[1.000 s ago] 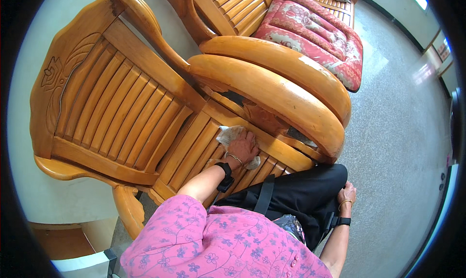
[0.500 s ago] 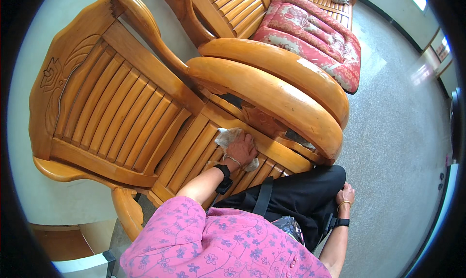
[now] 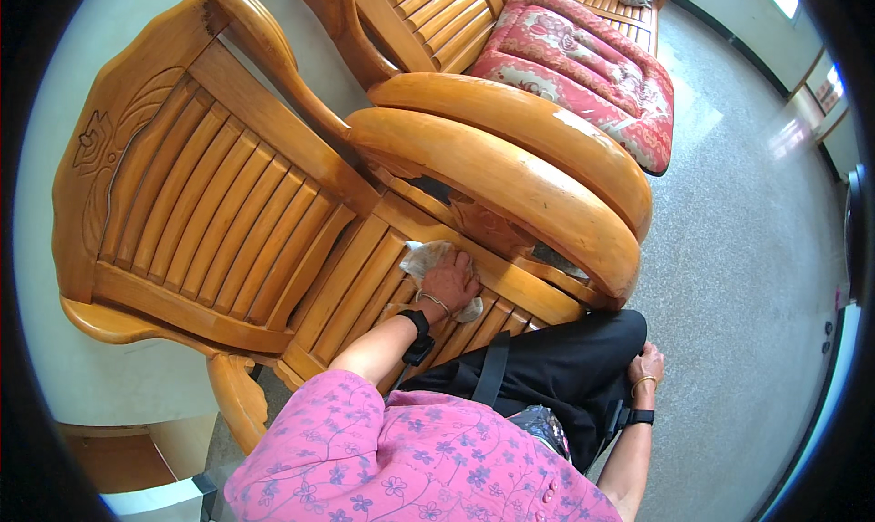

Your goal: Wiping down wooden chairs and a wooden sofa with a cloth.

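Note:
My left hand (image 3: 448, 283) presses a crumpled whitish cloth (image 3: 421, 260) onto the slatted seat (image 3: 351, 290) of a varnished wooden armchair. Parts of the cloth stick out past the fingers on both sides. The seat's near end is hidden under my black-trousered leg (image 3: 565, 358). My right hand (image 3: 647, 364) rests against the knee with its fingers curled in; nothing shows in it, though the inside of the palm is hidden. Each wrist carries a bracelet and a black band.
The chair's carved backrest (image 3: 205, 203) rises at the left. A thick curved armrest (image 3: 492, 180) bounds the seat's far side, close beside another armrest (image 3: 519, 112). Beyond lies a red floral cushion (image 3: 583, 66) on a wooden bench. Grey speckled floor (image 3: 729, 276) extends at the right.

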Demonstrator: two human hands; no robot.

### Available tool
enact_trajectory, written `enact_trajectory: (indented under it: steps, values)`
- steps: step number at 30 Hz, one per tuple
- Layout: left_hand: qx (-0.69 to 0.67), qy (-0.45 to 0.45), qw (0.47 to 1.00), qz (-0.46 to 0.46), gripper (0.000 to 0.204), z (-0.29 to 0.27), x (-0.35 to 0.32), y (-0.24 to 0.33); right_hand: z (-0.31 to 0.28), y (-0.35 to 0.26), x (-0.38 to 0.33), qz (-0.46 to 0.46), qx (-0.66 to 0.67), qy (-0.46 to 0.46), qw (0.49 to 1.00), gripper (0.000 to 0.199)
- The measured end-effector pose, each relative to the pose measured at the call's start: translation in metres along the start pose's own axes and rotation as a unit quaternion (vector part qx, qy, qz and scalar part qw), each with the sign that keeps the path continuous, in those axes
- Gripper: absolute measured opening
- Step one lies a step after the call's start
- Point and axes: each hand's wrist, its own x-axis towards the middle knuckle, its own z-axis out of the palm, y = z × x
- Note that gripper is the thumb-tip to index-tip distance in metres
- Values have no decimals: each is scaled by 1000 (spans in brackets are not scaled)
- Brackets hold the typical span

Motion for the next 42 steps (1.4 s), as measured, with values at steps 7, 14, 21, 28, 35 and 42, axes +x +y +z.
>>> enact_trajectory:
  steps: [7,14,21,28,35,42]
  values:
    - [-4,-13,1000,-9,46,-4,1,2,3,3,2,-8,-15,2,1000,30]
    - [-9,-13,1000,-7,46,-9,0,4,3,4,3,-9,-5,-3,1000,32]
    - [2,-24,1000,-18,44,-6,1,3,2,2,2,-7,-2,5,1000,30]
    - [-1,-25,1000,-16,41,-7,1,4,3,2,2,-10,-6,5,1000,30]
    - [-2,-16,1000,-11,41,-8,0,5,-1,0,0,-7,6,0,1000,34]
    - [-14,-26,999,-24,43,-7,1,5,3,3,2,-10,-2,11,1000,31]
